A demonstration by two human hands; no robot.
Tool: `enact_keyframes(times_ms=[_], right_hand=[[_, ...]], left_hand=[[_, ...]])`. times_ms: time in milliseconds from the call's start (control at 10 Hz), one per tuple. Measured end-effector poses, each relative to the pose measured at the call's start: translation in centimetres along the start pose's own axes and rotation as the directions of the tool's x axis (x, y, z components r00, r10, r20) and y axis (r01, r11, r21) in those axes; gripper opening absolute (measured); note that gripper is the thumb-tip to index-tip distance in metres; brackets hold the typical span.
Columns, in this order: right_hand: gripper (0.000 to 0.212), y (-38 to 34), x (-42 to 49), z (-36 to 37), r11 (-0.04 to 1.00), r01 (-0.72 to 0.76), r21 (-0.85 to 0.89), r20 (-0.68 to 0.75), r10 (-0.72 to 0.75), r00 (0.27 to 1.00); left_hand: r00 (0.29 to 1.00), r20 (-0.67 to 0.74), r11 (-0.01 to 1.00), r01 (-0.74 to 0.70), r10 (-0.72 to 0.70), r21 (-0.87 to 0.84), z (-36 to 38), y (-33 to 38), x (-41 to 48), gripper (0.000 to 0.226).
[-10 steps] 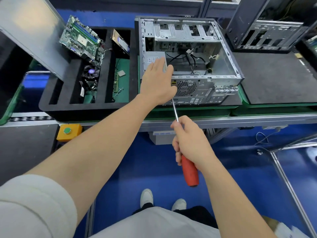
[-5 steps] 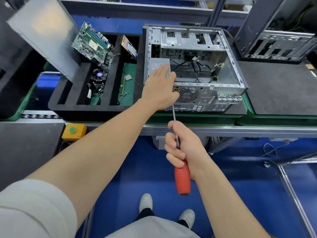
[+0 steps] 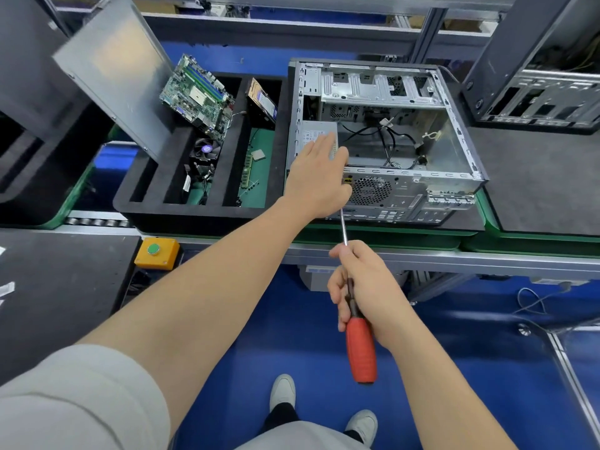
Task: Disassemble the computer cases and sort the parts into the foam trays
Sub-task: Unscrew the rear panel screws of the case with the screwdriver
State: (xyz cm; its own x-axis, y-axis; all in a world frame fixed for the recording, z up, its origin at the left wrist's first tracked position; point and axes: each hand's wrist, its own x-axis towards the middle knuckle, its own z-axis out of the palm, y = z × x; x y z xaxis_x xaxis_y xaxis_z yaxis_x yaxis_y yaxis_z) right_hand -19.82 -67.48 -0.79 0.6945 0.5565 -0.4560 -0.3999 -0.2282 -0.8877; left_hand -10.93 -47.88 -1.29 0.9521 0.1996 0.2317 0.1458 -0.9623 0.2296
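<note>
Left hand point(image 3: 316, 177) lies flat, fingers straight, on power supply point(image 3: 316, 129); right hand point(image 3: 365, 287) grips screwdriver point(image 3: 360, 352), whose tip, hidden beneath, could skid and jab it.

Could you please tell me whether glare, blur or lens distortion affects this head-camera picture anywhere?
In the head view, wide-angle distortion seems to slant the black case at the far right and stretch the forearms. Soft glare washes over the leaning metal panel. The open computer case is evenly lit inside. The left hand, the right hand and the screwdriver look sharp, without motion blur.
</note>
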Motion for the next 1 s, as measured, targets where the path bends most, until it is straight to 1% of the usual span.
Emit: enact_keyframes(times_ms=[100,200,300,400,500,600,700,800,900,1000], right_hand=[[0.023,-0.1,-0.7,-0.4,0.694,-0.224,0.684,0.291,0.022,0.956],[0.036,-0.3,-1.1,0.1,0.326,-0.439,0.837,0.500,-0.131,0.856],[0.026,-1.1,-0.8,0.5,0.384,-0.399,0.833,0.464,-0.089,0.881],[0.016,-0.9,-0.5,0.6,0.811,-0.166,0.561,0.241,0.032,0.970],[0.011,-0.6,-0.1,1.3,0.992,-0.010,-0.129,-0.036,0.006,0.999],[0.027,0.3,0.6,1.6,0.606,-0.063,-0.793,-0.211,-0.176,0.962],[0.039,1.1,1.2,1.9,0.520,-0.154,-0.840,-0.294,-0.198,0.935],[0.026,0.6,1.0,1.4,0.582,-0.071,-0.810,-0.198,-0.158,0.967],[0.018,-0.2,0.5,0.0,0.989,0.014,-0.149,-0.075,-0.026,0.997],[0.025,-0.9,-0.4,-0.7,0.842,-0.109,0.528,0.163,0.026,0.986]], left_hand=[[1.000,0.000,1.000,0.013,-0.013,-0.023,-0.1,0.1,0.1,0.040],[1.000,0.009,0.999,0.015,-0.014,-0.029,-0.2,0.0,0.1,0.040],[0.999,0.050,0.999,-0.004,0.005,-0.034,-0.6,-0.3,0.1,0.046],[0.989,0.144,0.999,-0.028,0.031,-0.025,-1.4,-1.0,0.3,0.059],[0.978,0.197,0.998,-0.059,0.063,-0.028,-2.0,-1.8,0.4,0.066],[0.980,0.184,0.997,-0.078,0.079,-0.013,-1.8,-1.9,0.3,0.067],[0.984,0.155,0.996,-0.089,0.086,0.013,-1.3,-1.6,0.1,0.070],[0.988,0.123,0.995,-0.100,0.097,0.022,-1.2,-1.6,0.0,0.060],[0.987,0.134,0.996,-0.089,0.085,0.019,-1.2,-1.6,0.2,0.056],[0.987,0.148,0.997,-0.070,0.067,0.012,-1.2,-1.6,0.4,0.052]])
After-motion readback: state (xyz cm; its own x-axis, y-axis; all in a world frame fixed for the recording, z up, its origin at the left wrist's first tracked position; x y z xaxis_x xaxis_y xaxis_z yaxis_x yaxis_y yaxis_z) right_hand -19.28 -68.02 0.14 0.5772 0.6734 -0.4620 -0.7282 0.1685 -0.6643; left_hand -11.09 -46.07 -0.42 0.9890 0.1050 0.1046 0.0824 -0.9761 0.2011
